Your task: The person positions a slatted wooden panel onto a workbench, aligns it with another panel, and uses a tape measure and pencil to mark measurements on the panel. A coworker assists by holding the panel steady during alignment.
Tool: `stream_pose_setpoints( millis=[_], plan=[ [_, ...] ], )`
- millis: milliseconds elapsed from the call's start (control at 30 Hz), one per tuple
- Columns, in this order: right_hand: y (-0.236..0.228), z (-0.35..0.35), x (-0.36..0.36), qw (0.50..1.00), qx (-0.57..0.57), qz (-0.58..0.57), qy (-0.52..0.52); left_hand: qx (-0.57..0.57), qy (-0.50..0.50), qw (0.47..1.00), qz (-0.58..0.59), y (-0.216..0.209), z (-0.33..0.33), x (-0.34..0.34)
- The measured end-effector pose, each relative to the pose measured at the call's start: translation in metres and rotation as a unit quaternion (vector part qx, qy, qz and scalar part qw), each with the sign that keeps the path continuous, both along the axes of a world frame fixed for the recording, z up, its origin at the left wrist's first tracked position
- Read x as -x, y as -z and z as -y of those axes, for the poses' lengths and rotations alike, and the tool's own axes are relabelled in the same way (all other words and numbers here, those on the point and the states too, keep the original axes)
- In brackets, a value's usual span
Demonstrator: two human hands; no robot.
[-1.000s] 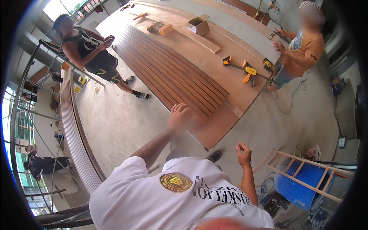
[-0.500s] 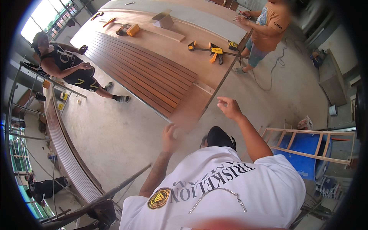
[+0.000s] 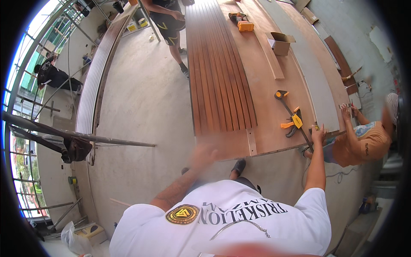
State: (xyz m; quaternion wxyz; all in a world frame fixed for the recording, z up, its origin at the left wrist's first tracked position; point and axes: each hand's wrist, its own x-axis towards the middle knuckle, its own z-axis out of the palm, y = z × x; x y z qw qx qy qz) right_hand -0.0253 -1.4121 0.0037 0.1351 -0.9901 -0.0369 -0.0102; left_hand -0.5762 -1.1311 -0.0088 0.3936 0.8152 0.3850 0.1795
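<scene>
The tape measure is at three o'clock on the plywood edge; your right hand is at it — gripping or not, I cannot tell. Your left hand, too blurred to read, is at six; the slatted panel lies toward twelve — flat, presumably for support.

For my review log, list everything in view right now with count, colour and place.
worktable: one, light brown, centre-right
slatted panel: one, brown, on worktable
bar clamp: one, black and yellow, worktable's near right
tape measure: one, yellow visible, beside clamp
cardboard box: one, brown, upper right
orange object: one, orange, left of box
long board: one, pale grey, right of box
ribbed panels: count unclear, silvery, left
dark bag: one, dark, left
co-workers: three, dark or orange clothing, top, left, right
left hand: one, blurred, by worktable's near edge
right hand: one, bare, at tape measure
</scene>
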Motion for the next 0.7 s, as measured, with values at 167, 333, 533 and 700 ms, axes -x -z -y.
stream_pose_setpoints(
  millis=[167,333,533,700],
  plan=[
    [0.051,-0.004,-0.006,0.996,0.074,0.004,-0.046,-0.159,-0.07,0.979,-0.106,0.008,0.027,-0.033],
    [0.07,0.0,-0.001,0.99,0.049,0.102,-0.08,-0.178,-0.065,0.968,-0.167,0.007,0.028,-0.036],
    [0.064,0.0,0.003,0.989,-0.006,0.123,-0.084,-0.224,-0.08,0.963,-0.129,0.013,0.033,-0.038],
    [0.058,-0.001,0.01,0.988,-0.011,0.127,-0.092,-0.217,-0.085,0.963,-0.134,0.016,0.031,-0.036]
  ],
)
